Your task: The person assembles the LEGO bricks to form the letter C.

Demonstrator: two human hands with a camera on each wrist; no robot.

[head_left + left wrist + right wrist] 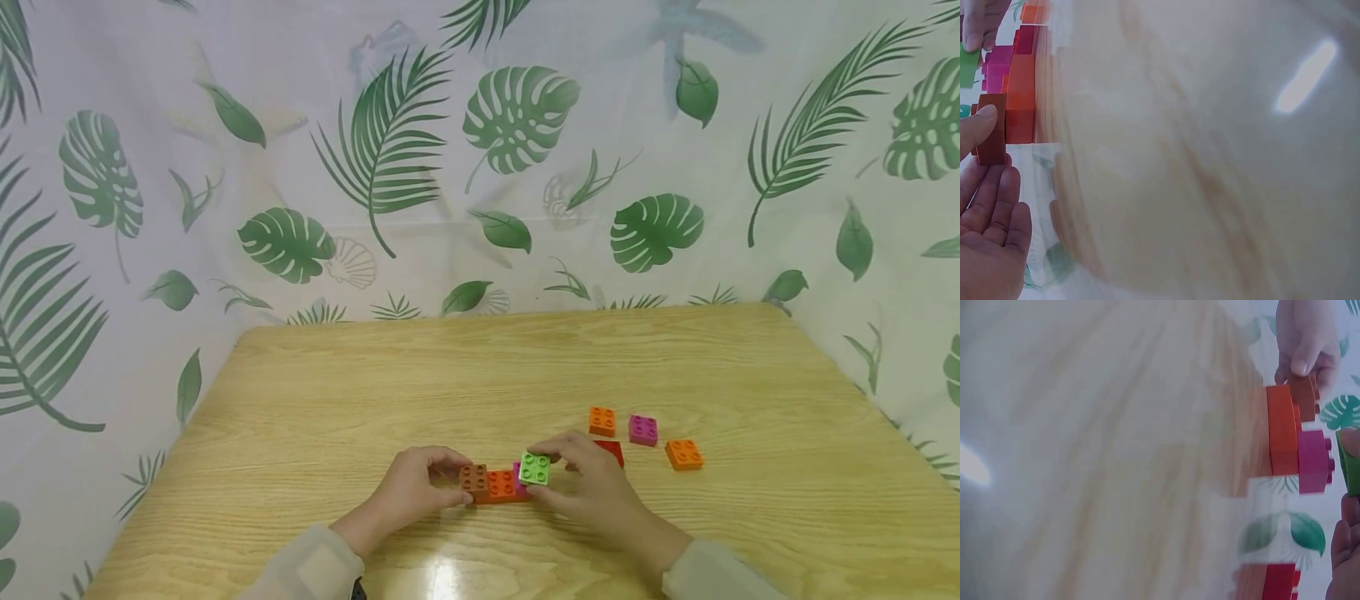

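A long red-orange toy building brick (501,484) lies on the table. On its left end sits a brown brick (474,479), and on its right end a magenta brick (1313,461), with bare studs between them. My left hand (416,490) pinches the brown brick between thumb and fingers. A light green brick (534,468), studs up, is held between the thumb and fingers of my right hand (592,483). In the right wrist view the green brick is apart from the magenta one, above its studs. From the head, it hides most of the magenta brick.
Beyond my right hand lie a red brick (612,452), partly hidden by that hand, an orange brick (602,421), another magenta brick (642,430) and a second orange brick (684,455). A leaf-patterned cloth (420,275) hangs behind the wooden table (337,375).
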